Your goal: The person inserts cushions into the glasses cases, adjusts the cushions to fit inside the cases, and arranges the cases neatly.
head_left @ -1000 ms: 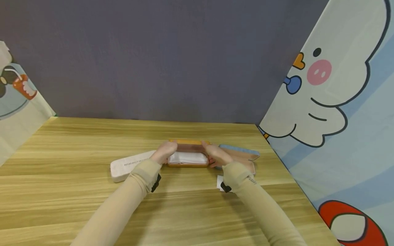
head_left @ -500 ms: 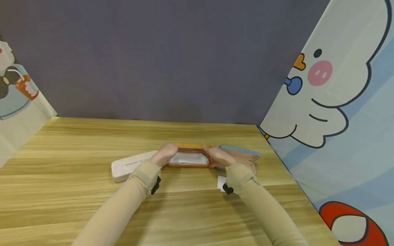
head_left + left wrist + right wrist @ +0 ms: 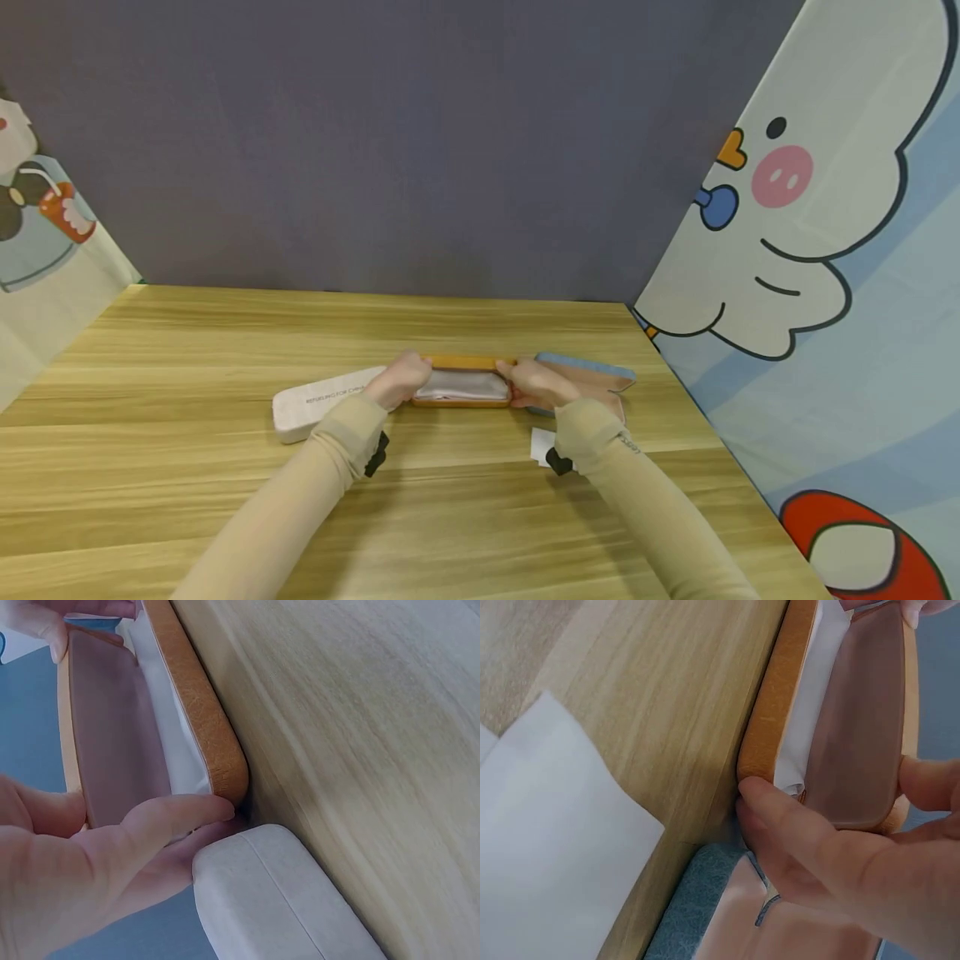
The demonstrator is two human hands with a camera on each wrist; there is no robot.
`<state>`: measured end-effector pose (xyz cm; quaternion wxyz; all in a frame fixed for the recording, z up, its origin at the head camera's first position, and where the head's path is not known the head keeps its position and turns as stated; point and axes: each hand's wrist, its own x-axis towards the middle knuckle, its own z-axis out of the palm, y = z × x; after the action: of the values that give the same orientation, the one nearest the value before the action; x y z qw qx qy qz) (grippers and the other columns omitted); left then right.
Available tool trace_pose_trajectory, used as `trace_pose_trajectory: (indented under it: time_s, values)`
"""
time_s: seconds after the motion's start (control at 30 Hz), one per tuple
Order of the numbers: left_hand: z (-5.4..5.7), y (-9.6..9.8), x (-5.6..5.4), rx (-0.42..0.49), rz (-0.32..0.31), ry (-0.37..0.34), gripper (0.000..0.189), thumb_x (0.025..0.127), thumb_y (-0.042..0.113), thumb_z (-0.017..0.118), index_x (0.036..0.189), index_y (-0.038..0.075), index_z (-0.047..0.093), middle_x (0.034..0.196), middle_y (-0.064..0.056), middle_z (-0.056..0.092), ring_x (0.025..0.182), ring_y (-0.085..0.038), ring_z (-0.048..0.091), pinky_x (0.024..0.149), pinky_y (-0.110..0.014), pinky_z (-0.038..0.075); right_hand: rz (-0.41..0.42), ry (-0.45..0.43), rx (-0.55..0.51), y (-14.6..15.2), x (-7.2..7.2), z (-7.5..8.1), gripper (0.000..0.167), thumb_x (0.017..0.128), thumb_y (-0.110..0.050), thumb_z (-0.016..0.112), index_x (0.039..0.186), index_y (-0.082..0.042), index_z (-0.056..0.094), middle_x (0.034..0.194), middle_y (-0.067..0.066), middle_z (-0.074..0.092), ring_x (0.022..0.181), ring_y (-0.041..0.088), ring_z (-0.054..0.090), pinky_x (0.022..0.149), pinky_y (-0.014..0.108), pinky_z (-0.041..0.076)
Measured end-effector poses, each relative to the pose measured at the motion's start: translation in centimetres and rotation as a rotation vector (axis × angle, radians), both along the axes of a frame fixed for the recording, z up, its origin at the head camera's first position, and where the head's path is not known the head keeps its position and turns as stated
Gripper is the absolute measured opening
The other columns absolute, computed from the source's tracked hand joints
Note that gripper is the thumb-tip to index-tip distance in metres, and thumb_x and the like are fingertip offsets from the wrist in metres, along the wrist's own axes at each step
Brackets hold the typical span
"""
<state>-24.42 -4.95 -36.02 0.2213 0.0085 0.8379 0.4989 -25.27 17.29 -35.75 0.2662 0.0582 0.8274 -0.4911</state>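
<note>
An orange glasses case (image 3: 463,363) with a pinkish-brown lining stands partly open in the middle of the table. A folded white cloth (image 3: 462,386) lies in its base. My left hand (image 3: 401,379) grips the case's left end, thumb at the raised lid (image 3: 112,735) and a finger along the base's corner. At the opposite end my right hand (image 3: 538,381) holds the case the same way, a fingertip against the base corner (image 3: 761,754) and the thumb at the lid's edge. The lid leans over the cloth from the far side.
A whitish glasses case (image 3: 318,404) with printed lettering lies shut beside the left hand. On the right, a blue glasses case (image 3: 588,368) lies open, partly behind the right hand. White paper (image 3: 542,443) rests near the right wrist. A dark partition (image 3: 390,167) rises behind the wooden table.
The orange case's lid has tipped down toward me, narrowing the opening over the cloth. Both hands have kept their places at its ends.
</note>
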Motion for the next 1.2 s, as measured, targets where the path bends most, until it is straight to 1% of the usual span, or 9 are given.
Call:
trace_pose_trajectory:
  time_s: [0.17,0.33,0.47,0.57,0.73,0.97,1.03,1.1,1.2]
  values:
    - [-0.01,-0.18,0.03,0.003,-0.013,-0.009,0.043,0.104,0.020,0.030,0.061,0.017,0.029,0.047,0.008,0.021,0.040,-0.006,0.017,0.044,-0.022,0.021,0.007,0.015,0.008,0.07,0.05,-0.21,0.027,0.105,-0.029,0.036,0.107,-0.003,0.041,0.084,0.007,0.044,0.079,0.018,0.047,0.090,0.038,0.049]
    - [0.33,-0.41,0.25,-0.010,-0.026,-0.022,0.038,0.104,0.020,0.032,0.067,0.014,0.033,0.047,0.007,0.020,0.042,-0.007,0.015,0.044,-0.022,0.019,0.012,0.016,-0.009,0.05,0.18,-0.25,0.025,0.105,-0.025,0.036,0.111,-0.001,0.039,0.084,0.007,0.044,0.083,0.018,0.048,0.094,0.039,0.049]
    - [0.39,-0.54,0.26,-0.008,-0.039,-0.040,0.027,0.104,0.019,0.033,0.105,-0.004,0.047,0.049,0.005,0.020,0.043,-0.008,0.014,0.047,-0.025,0.018,0.015,0.014,0.009,0.08,0.24,-0.19,0.035,0.104,-0.023,0.037,0.127,0.002,0.034,0.087,0.007,0.044,0.083,0.018,0.047,0.095,0.038,0.048]
    - [0.38,-0.60,0.21,-0.003,-0.038,-0.058,0.049,0.104,0.018,0.034,0.143,-0.009,0.021,0.051,0.004,0.022,0.045,-0.009,0.015,0.050,-0.026,0.019,0.023,0.018,0.025,0.12,0.23,-0.23,0.043,0.104,-0.023,0.038,0.136,0.004,0.028,0.087,0.007,0.045,0.084,0.019,0.047,0.095,0.038,0.049]
    - [0.34,-0.60,0.16,-0.008,-0.034,-0.070,0.061,0.104,0.017,0.034,0.149,-0.009,0.004,0.060,0.000,0.030,0.046,-0.010,0.016,0.055,-0.028,0.023,0.035,0.022,0.045,0.14,0.25,-0.33,0.044,0.104,-0.023,0.039,0.137,0.005,0.030,0.093,0.010,0.045,0.093,0.022,0.049,0.098,0.039,0.048]
    - [0.21,-0.61,0.41,-0.001,-0.044,-0.052,0.061,0.101,0.009,0.036,0.148,-0.011,0.003,0.089,-0.015,0.037,0.046,-0.011,0.018,0.072,-0.035,0.033,0.037,0.044,0.083,-0.11,0.58,-0.55,0.053,0.103,-0.022,0.042,0.144,0.008,0.025,0.107,0.014,0.047,0.112,0.025,0.050,0.105,0.040,0.046]
    - [0.14,-0.60,0.49,-0.007,-0.046,-0.051,0.062,0.100,0.007,0.036,0.148,-0.011,0.001,0.090,-0.018,0.039,0.048,-0.012,0.018,0.078,-0.038,0.035,0.052,0.064,0.117,-0.16,0.69,-0.65,0.048,0.103,-0.023,0.042,0.139,0.008,0.032,0.099,0.011,0.049,0.098,0.022,0.053,0.098,0.036,0.049]
    - [0.05,-0.61,0.60,-0.010,-0.048,-0.037,0.063,0.099,0.004,0.035,0.148,-0.012,0.000,0.113,-0.029,0.040,0.056,-0.017,0.029,0.086,-0.042,0.036,0.059,0.076,0.149,-0.18,0.81,-0.73,0.040,0.103,-0.024,0.042,0.131,0.005,0.040,0.086,0.007,0.048,0.078,0.016,0.049,0.083,0.030,0.049]
    - [-0.06,-0.53,0.72,-0.015,-0.038,-0.017,0.064,0.096,-0.001,0.035,0.148,-0.013,-0.001,0.147,-0.036,0.021,0.084,-0.030,0.041,0.095,-0.045,0.035,0.060,0.096,0.202,-0.13,0.97,-0.89,0.034,0.103,-0.026,0.043,0.124,0.001,0.045,0.074,0.002,0.043,0.061,0.012,0.037,0.067,0.027,0.038]
